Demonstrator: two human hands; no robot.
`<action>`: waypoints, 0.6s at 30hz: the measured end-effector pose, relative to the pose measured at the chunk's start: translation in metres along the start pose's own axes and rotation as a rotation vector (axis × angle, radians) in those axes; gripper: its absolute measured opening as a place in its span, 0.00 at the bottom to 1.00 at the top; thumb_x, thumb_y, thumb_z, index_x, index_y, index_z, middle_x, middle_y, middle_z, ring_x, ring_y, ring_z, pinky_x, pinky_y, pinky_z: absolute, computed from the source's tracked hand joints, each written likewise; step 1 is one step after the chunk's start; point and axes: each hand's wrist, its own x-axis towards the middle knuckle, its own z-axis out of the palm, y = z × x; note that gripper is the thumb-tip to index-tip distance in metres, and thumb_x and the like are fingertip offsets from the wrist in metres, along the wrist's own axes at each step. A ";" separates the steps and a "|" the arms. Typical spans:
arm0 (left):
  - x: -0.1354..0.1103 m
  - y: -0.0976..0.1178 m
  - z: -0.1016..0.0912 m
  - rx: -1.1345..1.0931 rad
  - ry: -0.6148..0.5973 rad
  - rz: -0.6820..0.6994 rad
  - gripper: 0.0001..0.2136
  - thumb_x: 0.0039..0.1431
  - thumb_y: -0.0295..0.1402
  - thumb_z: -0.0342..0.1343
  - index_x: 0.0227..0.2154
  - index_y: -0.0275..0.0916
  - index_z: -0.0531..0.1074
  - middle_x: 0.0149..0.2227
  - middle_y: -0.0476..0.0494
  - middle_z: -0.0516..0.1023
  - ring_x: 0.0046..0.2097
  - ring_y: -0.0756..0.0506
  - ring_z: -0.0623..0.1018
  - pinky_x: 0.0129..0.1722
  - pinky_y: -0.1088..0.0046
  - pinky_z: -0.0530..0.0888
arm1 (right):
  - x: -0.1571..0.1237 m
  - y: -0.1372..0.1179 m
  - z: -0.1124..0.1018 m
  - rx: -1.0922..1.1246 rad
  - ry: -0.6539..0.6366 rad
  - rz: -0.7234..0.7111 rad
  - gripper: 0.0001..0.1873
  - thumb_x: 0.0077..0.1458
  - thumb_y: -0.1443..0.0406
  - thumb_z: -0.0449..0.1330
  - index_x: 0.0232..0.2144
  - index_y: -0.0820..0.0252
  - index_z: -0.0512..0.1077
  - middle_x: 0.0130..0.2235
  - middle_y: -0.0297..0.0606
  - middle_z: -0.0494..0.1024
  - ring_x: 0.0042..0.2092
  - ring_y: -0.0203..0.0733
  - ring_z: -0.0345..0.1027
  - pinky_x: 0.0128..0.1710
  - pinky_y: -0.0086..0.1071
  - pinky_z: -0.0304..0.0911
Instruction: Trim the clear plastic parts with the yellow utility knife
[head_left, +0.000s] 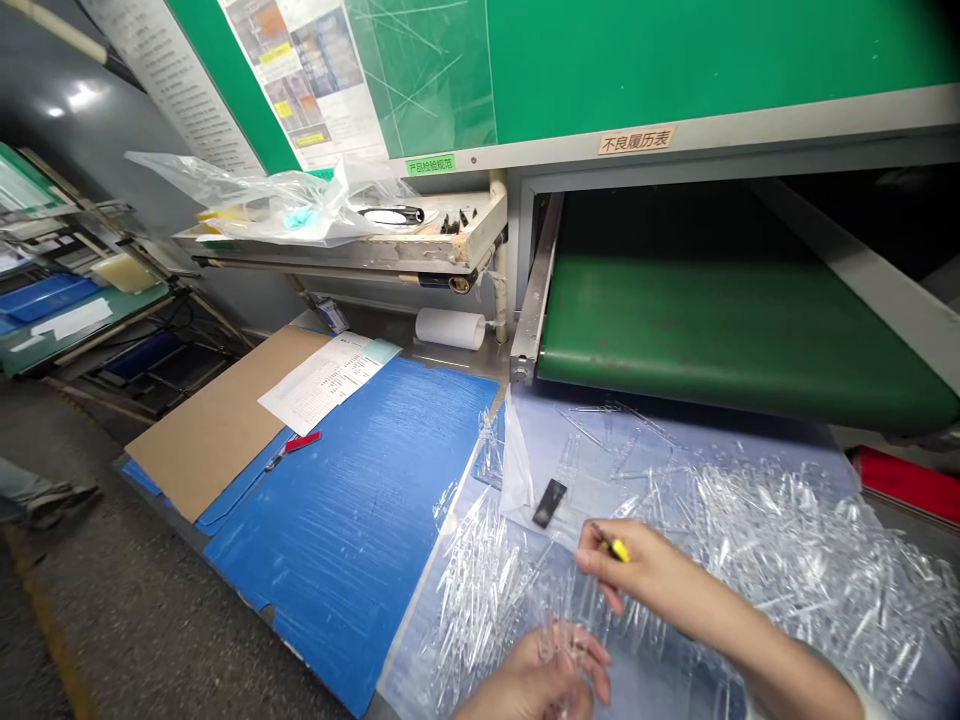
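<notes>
The right hand (649, 575), low and right of centre, pinches a small yellow-tipped tool (616, 548) between thumb and fingers. Below it, at the bottom edge, the left hand (540, 675) curls loosely around a few clear plastic pieces (559, 640). Many more lie heaped across the lower right. A black strip (550, 502) lies just above the hands. A blue board (352, 500) spreads to the left, and a green conveyor belt (735, 330) sits above.

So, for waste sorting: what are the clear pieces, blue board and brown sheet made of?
The clear pieces, some in the left hand: glossy transparent plastic, probably; they glint. The blue board: likely corrugated plastic, fine ribbing. The brown sheet: matte cardboard, it seems.
</notes>
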 end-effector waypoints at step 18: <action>0.054 0.108 0.010 1.103 0.643 0.129 0.01 0.51 0.26 0.54 0.27 0.35 0.71 0.33 0.42 0.71 0.41 0.42 0.71 0.43 0.67 0.64 | 0.125 0.032 -0.038 -0.450 0.388 0.465 0.15 0.61 0.62 0.57 0.49 0.59 0.68 0.51 0.41 0.72 0.45 0.43 0.70 0.43 0.42 0.68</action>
